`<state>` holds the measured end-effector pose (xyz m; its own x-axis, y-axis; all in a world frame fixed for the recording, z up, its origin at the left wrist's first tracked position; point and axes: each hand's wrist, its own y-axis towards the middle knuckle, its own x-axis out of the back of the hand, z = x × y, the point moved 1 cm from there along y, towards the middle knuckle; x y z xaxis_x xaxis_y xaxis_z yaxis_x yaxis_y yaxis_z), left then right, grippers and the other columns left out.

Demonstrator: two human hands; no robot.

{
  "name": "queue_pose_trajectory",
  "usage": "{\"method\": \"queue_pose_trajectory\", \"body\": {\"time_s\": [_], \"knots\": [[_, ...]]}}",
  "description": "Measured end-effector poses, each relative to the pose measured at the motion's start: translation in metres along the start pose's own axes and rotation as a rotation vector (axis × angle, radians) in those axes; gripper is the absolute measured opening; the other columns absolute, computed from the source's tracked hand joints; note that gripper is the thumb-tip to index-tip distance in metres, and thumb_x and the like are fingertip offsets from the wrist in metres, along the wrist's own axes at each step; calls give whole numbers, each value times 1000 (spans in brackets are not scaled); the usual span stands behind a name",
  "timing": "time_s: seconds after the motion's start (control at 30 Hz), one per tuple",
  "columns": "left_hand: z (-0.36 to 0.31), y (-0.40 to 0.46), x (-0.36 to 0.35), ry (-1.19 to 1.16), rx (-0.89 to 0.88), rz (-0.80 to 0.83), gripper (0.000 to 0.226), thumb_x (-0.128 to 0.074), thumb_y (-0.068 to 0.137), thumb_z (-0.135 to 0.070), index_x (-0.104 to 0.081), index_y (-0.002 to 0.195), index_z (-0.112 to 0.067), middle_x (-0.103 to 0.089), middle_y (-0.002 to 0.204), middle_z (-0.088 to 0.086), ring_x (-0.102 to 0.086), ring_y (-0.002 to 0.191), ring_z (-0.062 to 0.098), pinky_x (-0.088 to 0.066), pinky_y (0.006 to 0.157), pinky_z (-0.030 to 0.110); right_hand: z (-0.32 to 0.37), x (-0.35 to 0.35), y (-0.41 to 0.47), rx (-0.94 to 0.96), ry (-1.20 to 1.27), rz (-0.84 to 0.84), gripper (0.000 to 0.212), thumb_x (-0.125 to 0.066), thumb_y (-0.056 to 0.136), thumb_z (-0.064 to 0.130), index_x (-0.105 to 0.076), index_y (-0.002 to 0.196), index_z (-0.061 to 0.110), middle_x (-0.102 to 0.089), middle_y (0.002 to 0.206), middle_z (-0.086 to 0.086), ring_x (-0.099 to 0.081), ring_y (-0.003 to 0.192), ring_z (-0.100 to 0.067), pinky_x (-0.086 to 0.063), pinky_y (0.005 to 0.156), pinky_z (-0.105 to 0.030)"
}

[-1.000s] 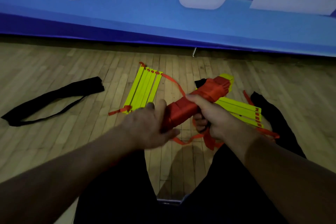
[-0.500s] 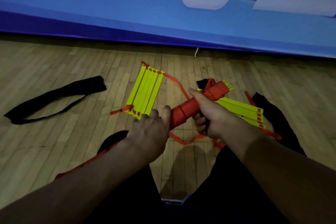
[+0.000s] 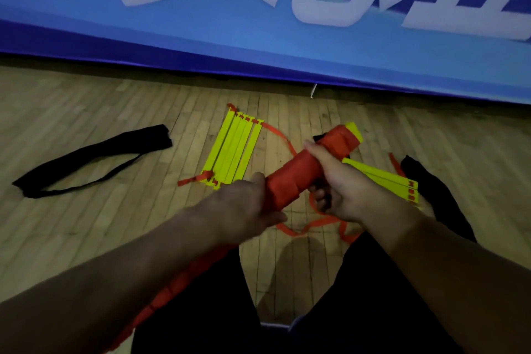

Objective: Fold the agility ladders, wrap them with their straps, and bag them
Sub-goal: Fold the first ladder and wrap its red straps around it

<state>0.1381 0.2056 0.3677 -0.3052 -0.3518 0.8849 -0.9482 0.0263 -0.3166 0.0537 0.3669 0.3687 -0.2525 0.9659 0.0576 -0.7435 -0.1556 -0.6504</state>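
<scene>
Between our knees, above the floor (image 3: 86, 224), we hold the bundle (image 3: 304, 169), a folded ladder wound in orange strap with yellow rung ends poking out of its far tip. Our right hand (image 3: 342, 190) curls round its middle, thumb along the top, which looks meant to keep the stack from springing apart. Our left hand (image 3: 244, 207) closes on the near end, where a length of strap (image 3: 172, 287) runs back under the forearm; we judge it is drawing the strap taut for another turn, though the fingers themselves are blurred. More slack strap loops on the floor just beneath the hands.

Beyond the left hand lies a second ladder (image 3: 232, 149), its yellow rungs gathered side by side and flat, strap trailing loose, so not yet wrapped. Under the right hand a third ladder (image 3: 385, 181) fans out toward the right, partly hidden.

Two black bags wait. One bag (image 3: 92, 158) lies flat, well apart to the left, its carrying cord looped beside it; it looks limp, and we cannot see inside. The other, a dark bag (image 3: 431, 190), rests just beside the third ladder; its contents are also hidden. No ladder shows in either. Behind everything runs a blue banner (image 3: 258, 46).
</scene>
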Motion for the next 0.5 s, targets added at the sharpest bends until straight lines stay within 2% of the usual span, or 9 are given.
{"method": "queue_pose_trajectory", "body": {"time_s": [0.07, 0.13, 0.17, 0.27, 0.3, 0.33, 0.4, 0.43, 0.5], "knots": [[-7, -2, -13, 200, -41, -173, 57, -55, 90, -61, -38, 122, -17, -60, 106, 5, -62, 92, 23, -49, 75, 33, -6, -6, 2, 3, 62, -47, 49, -69, 78, 64, -59, 90, 17, -49, 57, 1, -39, 42, -10, -34, 40, -21], [-3, -5, -5, 110, -72, -157, 57, -58, 88, -61, -38, 120, -19, -61, 106, 4, -62, 90, 20, -48, 72, 32, -5, -10, 2, 61, 109, -43, 43, -69, 80, 56, -59, 95, 17, -49, 63, 0, -38, 43, -10, -33, 41, -22], [5, -5, 3, -65, -58, -72, 57, -63, 85, -60, -40, 119, -20, -63, 103, 2, -62, 88, 17, -47, 71, 30, -3, -10, 1, 104, 143, -26, 40, -69, 82, 52, -59, 97, 16, -50, 66, -1, -37, 42, -10, -33, 40, -21], [22, -12, 22, -938, 29, 338, 64, -82, 72, -37, -50, 125, -20, -71, 102, 3, -72, 89, 23, -58, 77, 38, 10, -17, -4, 227, 211, 85, 32, -64, 86, 43, -58, 99, 15, -56, 74, -2, -38, 43, -8, -33, 40, -21], [25, -14, 23, -1074, 23, 412, 65, -81, 70, -28, -52, 127, -15, -73, 98, 4, -73, 83, 24, -59, 75, 38, 15, -22, -6, 250, 197, 113, 31, -63, 87, 44, -58, 98, 15, -58, 73, -1, -42, 46, -9, -36, 43, -22], [29, -16, 24, -1103, 12, 433, 61, -78, 72, -21, -54, 127, -8, -73, 88, 4, -72, 73, 22, -58, 69, 35, 20, -30, -6, 257, 166, 128, 30, -63, 87, 45, -60, 96, 16, -60, 75, -1, -48, 53, -11, -40, 49, -24], [31, -19, 23, -1059, 34, 347, 39, -74, 80, -9, -57, 115, -4, -68, 67, 1, -65, 58, 16, -55, 59, 29, 28, -44, -5, 213, 153, 114, 27, -64, 87, 44, -61, 95, 19, -66, 84, -2, -62, 76, -18, -48, 68, -31], [33, -21, 23, -1040, 60, 271, 26, -71, 83, -6, -58, 106, -9, -64, 64, 1, -63, 55, 15, -54, 56, 27, 30, -52, -4, 183, 171, 107, 26, -66, 86, 42, -62, 96, 18, -68, 86, -4, -65, 83, -21, -51, 75, -34], [40, -25, 21, -982, 84, 128, 26, -71, 82, -5, -55, 100, -15, -61, 67, 4, -61, 54, 14, -52, 55, 26, 32, -72, -2, 131, 217, 123, 27, -70, 84, 37, -63, 98, 15, -71, 89, -6, -68, 83, -21, -54, 80, -36]]}}
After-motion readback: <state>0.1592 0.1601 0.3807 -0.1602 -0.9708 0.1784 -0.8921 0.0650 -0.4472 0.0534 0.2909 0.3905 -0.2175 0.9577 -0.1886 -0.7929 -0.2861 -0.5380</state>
